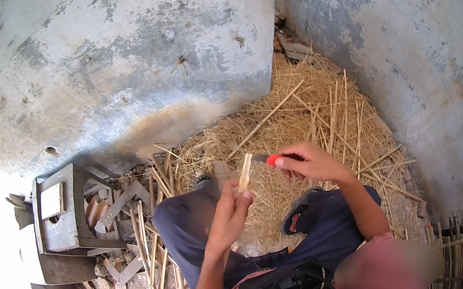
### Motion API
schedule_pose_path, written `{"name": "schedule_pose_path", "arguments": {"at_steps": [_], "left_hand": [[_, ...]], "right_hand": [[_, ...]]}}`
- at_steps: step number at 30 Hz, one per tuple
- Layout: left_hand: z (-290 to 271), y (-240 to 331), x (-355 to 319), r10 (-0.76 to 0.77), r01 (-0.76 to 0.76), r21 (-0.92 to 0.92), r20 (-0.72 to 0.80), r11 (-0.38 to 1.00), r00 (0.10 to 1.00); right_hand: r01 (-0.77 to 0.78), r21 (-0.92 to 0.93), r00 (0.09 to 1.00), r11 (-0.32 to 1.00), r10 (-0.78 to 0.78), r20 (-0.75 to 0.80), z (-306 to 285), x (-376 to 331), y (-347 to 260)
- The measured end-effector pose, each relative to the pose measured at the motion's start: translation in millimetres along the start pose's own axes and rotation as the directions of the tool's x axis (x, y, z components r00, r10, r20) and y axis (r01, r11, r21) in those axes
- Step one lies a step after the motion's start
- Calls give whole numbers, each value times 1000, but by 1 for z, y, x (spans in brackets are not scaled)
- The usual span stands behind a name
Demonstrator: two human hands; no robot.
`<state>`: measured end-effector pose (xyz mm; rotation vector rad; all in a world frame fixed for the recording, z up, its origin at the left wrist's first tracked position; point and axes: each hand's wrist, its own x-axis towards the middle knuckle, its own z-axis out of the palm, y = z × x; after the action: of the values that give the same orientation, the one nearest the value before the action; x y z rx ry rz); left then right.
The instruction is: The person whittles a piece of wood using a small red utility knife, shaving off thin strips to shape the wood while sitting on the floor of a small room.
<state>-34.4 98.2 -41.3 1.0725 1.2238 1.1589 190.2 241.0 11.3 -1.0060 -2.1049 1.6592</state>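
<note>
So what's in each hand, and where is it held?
Left hand holds a bamboo strip near its middle; right hand holds a knife by its red handle.

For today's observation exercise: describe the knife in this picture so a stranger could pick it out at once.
Start at the heap of straw in the corner between the two grey walls. In front of it, the right hand grips a small knife whose blade meets the pale strip held upright by the left hand. Its bright red handle sets it apart from everything around it.

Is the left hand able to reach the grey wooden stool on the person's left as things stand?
Probably not at once: the left hand is closed around a bamboo strip, which the knife in the right hand meets. The stool stands beyond the left knee, with nothing between.
</note>
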Motion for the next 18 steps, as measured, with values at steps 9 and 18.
{"name": "schedule_pose_path", "arguments": {"at_steps": [9,18], "left_hand": [[-1,16,2,-53,58,-205,28,977,998],[3,21,-2,-28,37,-330,32,943,999]], "right_hand": [[321,-144,908,936,-348,-232,14,0,-3],[395,-350,872,849,-467,-148,44,1,-1]]}}
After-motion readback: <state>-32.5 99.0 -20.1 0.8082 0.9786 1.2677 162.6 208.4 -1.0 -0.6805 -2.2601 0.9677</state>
